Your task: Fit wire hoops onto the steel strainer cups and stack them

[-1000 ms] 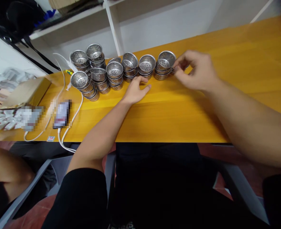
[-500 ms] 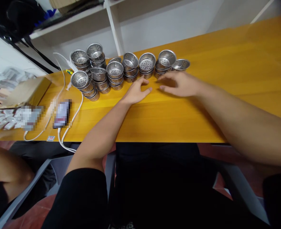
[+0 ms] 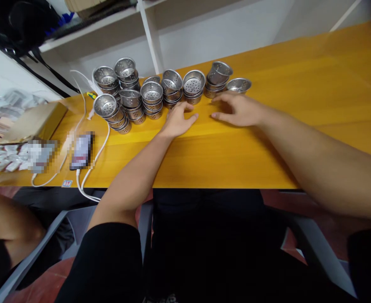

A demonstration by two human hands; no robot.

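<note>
Several stacks of small perforated metal cups [image 3: 150, 94] stand in a row at the back of the yellow table [image 3: 223, 147]. My left hand [image 3: 177, 118] lies flat on the table, fingers apart, just in front of the middle stacks. My right hand [image 3: 236, 110] rests open, palm down, close below the rightmost stack [image 3: 217, 80], whose top cup is tilted. A single metal cup [image 3: 238, 85] sits alone to the right of that stack, just beyond my right fingers.
A phone [image 3: 82, 150] on a white charging cable [image 3: 94, 160] lies at the table's left front. A cardboard box [image 3: 35, 120] and white packets [image 3: 2, 158] sit further left. Another person's arm [image 3: 9, 223] shows at lower left. White shelving [image 3: 147, 25] rises behind.
My right hand let go of the single cup at the row's right end and came down flat on the table. The rightmost stack's top cup now tilts. My left hand stays put.
</note>
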